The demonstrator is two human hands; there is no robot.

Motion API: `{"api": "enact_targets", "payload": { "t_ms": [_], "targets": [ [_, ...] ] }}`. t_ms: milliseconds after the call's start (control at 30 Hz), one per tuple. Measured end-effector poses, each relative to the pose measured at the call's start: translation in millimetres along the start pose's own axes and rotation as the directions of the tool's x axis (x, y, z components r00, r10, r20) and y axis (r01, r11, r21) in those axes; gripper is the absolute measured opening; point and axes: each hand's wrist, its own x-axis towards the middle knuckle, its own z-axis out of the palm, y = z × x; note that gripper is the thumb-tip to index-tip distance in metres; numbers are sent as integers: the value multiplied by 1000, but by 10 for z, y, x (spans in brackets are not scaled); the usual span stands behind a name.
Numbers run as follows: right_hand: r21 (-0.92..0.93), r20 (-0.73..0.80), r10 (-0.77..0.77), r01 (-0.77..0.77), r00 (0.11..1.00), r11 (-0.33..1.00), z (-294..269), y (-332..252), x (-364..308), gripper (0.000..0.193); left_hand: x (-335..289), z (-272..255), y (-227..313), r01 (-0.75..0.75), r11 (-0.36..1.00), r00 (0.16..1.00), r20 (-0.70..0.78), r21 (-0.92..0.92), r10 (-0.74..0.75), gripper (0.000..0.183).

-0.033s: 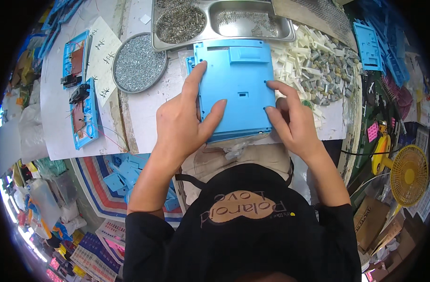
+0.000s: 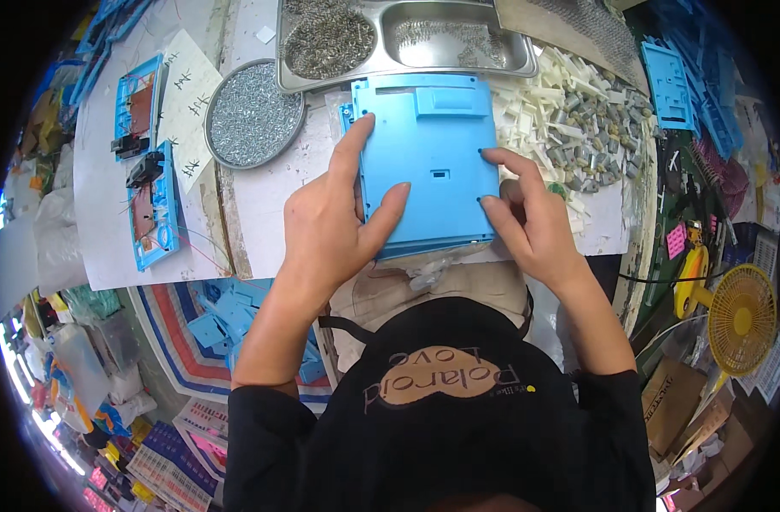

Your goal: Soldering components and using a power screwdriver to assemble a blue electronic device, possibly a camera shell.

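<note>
A flat blue plastic panel (image 2: 437, 158) with a raised block near its far edge and a small slot in its middle lies before me, on top of other blue pieces. My left hand (image 2: 330, 200) grips its left side, index finger along the edge and thumb on the face. At the right edge, my right hand (image 2: 531, 209) touches it with index fingertip and thumb tip, beside two small dark spots. The other right fingers curl at the side, partly hidden. A transparent plastic bag (image 2: 433, 275) pokes out under the near edge.
A round dish of small screws (image 2: 255, 115) stands left of a steel tray (image 2: 390, 60) holding springs. White plastic parts (image 2: 535, 107) and grey motor-like pieces (image 2: 599, 128) are heaped at right. Wired blue housings (image 2: 154, 205) lie at left. A yellow fan (image 2: 740, 320) stands at far right.
</note>
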Motion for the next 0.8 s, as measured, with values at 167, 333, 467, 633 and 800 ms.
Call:
{"api": "enact_targets", "payload": {
  "t_ms": [167, 333, 467, 633, 800],
  "targets": [
    [49, 38, 33, -35, 999, 998, 22, 71, -106, 46, -85, 42, -24, -17, 999, 1000, -3, -33, 16, 71],
    [-62, 130, -110, 119, 985, 991, -11, 116, 13, 44, -120, -20, -36, 62, 995, 998, 16, -73, -61, 70],
    [-122, 189, -151, 176, 970, 977, -62, 59, 75, 50, -280, 11, 5, 133, 990, 991, -9, -40, -134, 69],
    [-383, 284, -83, 193, 955, 904, -68, 65, 23, 60, -451, 173, -51, 204, 972, 978, -19, -120, -208, 67],
    [-522, 382, -75, 282, 921, 805, -254, -132, 197, 56, -381, -86, -88, 245, 957, 965, 133, -152, -226, 66]
  ]
}}
